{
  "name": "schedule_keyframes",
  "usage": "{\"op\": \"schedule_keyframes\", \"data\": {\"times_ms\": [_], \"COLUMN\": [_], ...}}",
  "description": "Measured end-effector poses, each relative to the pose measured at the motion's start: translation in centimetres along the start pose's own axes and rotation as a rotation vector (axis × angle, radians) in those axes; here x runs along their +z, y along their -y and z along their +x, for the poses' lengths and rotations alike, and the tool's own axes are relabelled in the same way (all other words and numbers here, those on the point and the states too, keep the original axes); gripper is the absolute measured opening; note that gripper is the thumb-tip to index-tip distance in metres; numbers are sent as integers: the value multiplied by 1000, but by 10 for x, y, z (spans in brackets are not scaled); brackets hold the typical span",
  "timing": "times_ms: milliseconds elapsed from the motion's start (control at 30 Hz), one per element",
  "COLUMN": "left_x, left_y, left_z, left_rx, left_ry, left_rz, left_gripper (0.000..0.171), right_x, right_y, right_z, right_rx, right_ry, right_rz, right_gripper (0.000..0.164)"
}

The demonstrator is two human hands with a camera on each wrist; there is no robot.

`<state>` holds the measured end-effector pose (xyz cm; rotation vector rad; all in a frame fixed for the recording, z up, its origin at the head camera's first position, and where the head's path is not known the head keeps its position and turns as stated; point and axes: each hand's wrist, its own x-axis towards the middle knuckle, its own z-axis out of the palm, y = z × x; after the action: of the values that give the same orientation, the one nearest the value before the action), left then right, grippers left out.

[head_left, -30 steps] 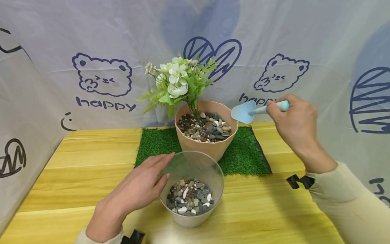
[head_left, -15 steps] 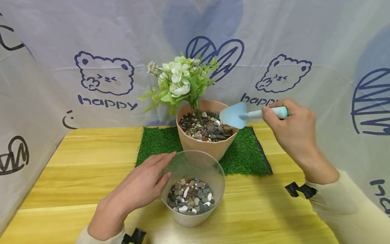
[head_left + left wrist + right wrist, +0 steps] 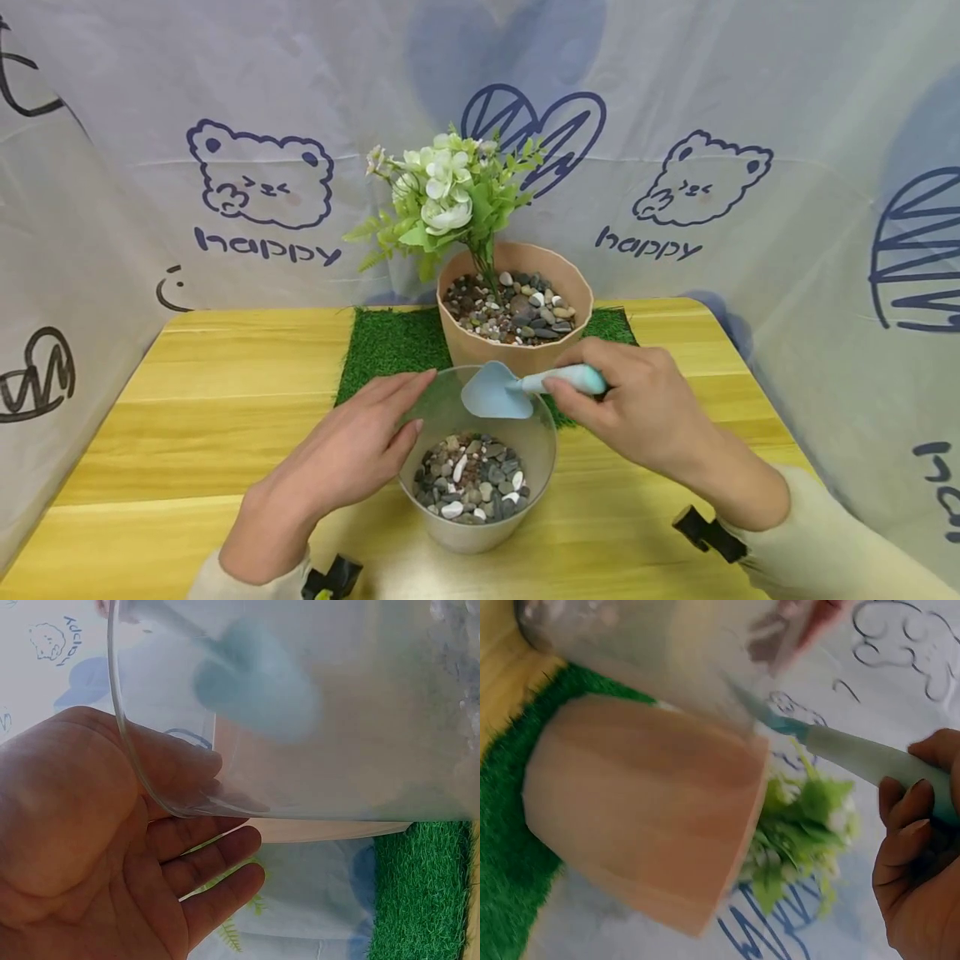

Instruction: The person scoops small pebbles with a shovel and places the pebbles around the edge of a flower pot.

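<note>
My left hand (image 3: 341,479) holds the rim of a clear plastic tub (image 3: 480,542), thumb over the edge and fingers along the outside. Pebbles (image 3: 472,479), grey, brown and white, cover the tub's bottom. In my right hand (image 3: 637,408) I grip the pale handle of a small light-blue garden trowel (image 3: 497,392). Its blade hangs over the tub's far rim, above the pebbles, and no stones show on it. Through the tub wall, the left wrist view gives a blurred trowel (image 3: 255,682). Fingers of my right hand (image 3: 922,840) curl round the handle in the right wrist view.
Behind the tub a peach flowerpot (image 3: 517,357) holds stones and a bunch of white flowers (image 3: 446,192) with green leaves. It stands on a green grass mat (image 3: 386,346). A printed cloth (image 3: 360,67) hangs behind the wooden table (image 3: 225,392).
My right hand has brought the trowel from beside and over the flowerpot down and left to above the tub. My left hand stays at the tub's rim.
</note>
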<state>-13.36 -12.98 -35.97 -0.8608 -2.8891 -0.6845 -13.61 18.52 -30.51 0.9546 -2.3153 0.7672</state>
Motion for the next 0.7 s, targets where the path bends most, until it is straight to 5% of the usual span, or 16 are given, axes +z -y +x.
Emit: {"op": "schedule_keyframes", "data": {"times_ms": [100, 500, 700], "left_x": [1, 0, 0], "left_y": [0, 0, 1], "left_z": [0, 2, 1], "left_rx": [4, 4, 11], "left_ry": [-3, 7, 1], "left_rz": [2, 3, 6], "left_gripper": [60, 59, 59], "right_x": [15, 28, 31], "right_y": [-1, 7, 13], "right_z": [-5, -3, 0], "right_rx": [-88, -208, -280], "right_ry": [67, 336, 378], "right_rz": [-41, -309, -405], "right_gripper": [45, 34, 36]}}
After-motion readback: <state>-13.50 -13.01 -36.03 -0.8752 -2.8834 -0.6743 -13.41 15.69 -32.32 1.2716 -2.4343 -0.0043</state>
